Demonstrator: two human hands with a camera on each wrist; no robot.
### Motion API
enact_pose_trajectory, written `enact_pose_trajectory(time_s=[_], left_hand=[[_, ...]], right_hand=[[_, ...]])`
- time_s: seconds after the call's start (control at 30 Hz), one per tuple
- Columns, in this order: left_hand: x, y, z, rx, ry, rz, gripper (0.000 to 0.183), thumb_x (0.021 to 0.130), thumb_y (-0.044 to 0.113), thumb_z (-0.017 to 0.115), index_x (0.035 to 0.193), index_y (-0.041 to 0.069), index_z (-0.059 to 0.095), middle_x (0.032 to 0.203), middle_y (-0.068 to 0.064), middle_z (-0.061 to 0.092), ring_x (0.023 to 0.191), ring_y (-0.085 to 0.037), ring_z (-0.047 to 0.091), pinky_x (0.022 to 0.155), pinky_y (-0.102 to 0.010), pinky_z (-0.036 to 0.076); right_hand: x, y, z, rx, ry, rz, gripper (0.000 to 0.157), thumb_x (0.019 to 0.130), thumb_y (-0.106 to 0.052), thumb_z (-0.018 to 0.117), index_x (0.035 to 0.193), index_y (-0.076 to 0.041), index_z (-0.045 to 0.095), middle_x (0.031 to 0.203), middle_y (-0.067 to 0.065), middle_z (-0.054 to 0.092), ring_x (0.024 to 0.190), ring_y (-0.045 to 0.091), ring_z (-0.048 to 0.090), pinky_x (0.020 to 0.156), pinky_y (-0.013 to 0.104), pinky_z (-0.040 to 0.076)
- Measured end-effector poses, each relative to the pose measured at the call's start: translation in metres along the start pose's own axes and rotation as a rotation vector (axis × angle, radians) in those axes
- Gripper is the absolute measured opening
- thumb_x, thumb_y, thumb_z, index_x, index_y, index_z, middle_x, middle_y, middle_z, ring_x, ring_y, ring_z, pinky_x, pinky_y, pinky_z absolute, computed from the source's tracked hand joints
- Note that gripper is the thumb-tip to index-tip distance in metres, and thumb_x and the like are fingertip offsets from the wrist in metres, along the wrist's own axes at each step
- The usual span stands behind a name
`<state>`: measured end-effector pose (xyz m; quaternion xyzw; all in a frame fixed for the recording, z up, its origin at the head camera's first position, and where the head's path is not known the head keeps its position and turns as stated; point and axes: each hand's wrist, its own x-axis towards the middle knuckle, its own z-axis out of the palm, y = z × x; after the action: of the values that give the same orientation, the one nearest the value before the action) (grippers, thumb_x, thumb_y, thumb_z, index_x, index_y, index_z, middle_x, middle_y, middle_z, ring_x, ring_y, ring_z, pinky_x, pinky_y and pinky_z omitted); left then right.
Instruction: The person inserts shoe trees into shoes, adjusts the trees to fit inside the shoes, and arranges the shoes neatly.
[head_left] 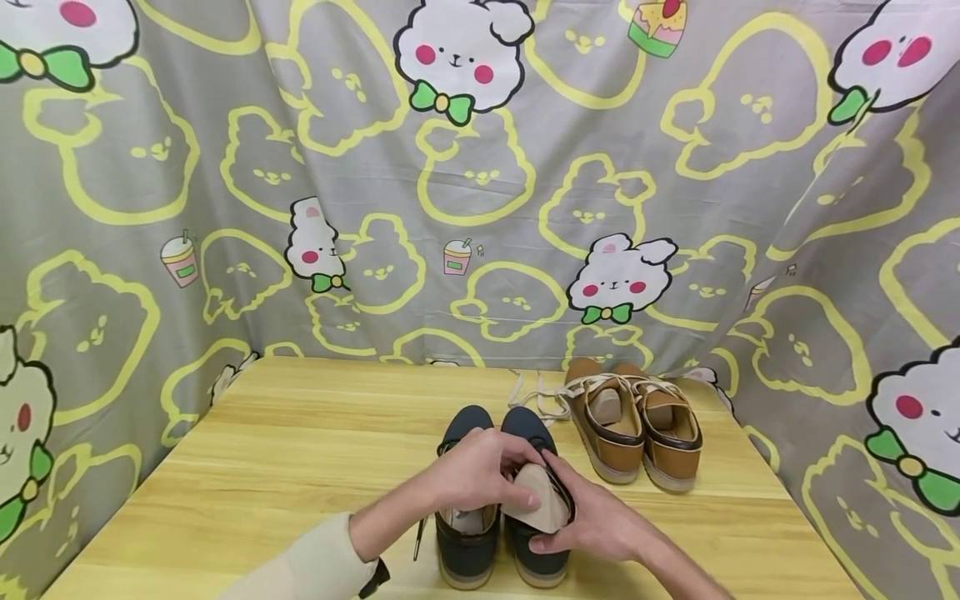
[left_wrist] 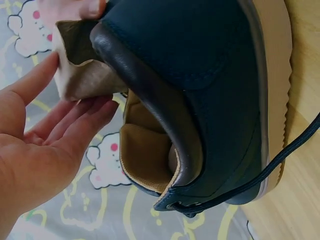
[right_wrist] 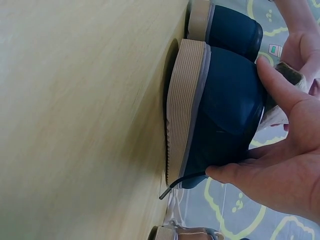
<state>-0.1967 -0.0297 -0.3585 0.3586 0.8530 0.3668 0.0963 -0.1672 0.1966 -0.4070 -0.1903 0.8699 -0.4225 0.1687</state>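
Observation:
Two dark navy shoes stand side by side, toes pointing away. My left hand (head_left: 476,471) reaches over the left shoe (head_left: 467,554) and pinches a beige moulded shoe insert (head_left: 546,500) between thumb and fingers. The insert sits tilted at the opening of the right shoe (head_left: 542,567). In the left wrist view the insert (left_wrist: 87,82) shows a hollow end. My right hand (head_left: 603,517) grips the right shoe around its collar, thumb near the heel; the right wrist view shows fingers (right_wrist: 232,172) along that shoe's side (right_wrist: 230,100). The left shoe's dark lace (left_wrist: 250,177) hangs loose.
A pair of brown shoes (head_left: 618,458) with beige inserts inside stands at the back right of the wooden table (head_left: 315,442). Their pale laces (head_left: 551,406) trail to the left. A grey patterned curtain (head_left: 375,208) surrounds the table.

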Motion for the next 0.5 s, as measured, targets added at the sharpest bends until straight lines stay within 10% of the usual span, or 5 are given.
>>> enact_pose_trajectory(time_s=[0.5], left_hand=[[0.006,-0.006,0.011,0.203,0.050,0.026,0.040,0.083,0.041,0.084,0.115,0.019,0.075,0.107,0.011,0.075,0.095,-0.003,0.068,0.077,-0.015,0.051]], right_hand=[[0.000,0.003,-0.002,-0.020,-0.009,-0.003,0.117,0.081,-0.044,0.085,0.164,-0.011,0.009,0.160,0.020,0.035,0.141,0.034,0.045,0.104,0.049,0.044]])
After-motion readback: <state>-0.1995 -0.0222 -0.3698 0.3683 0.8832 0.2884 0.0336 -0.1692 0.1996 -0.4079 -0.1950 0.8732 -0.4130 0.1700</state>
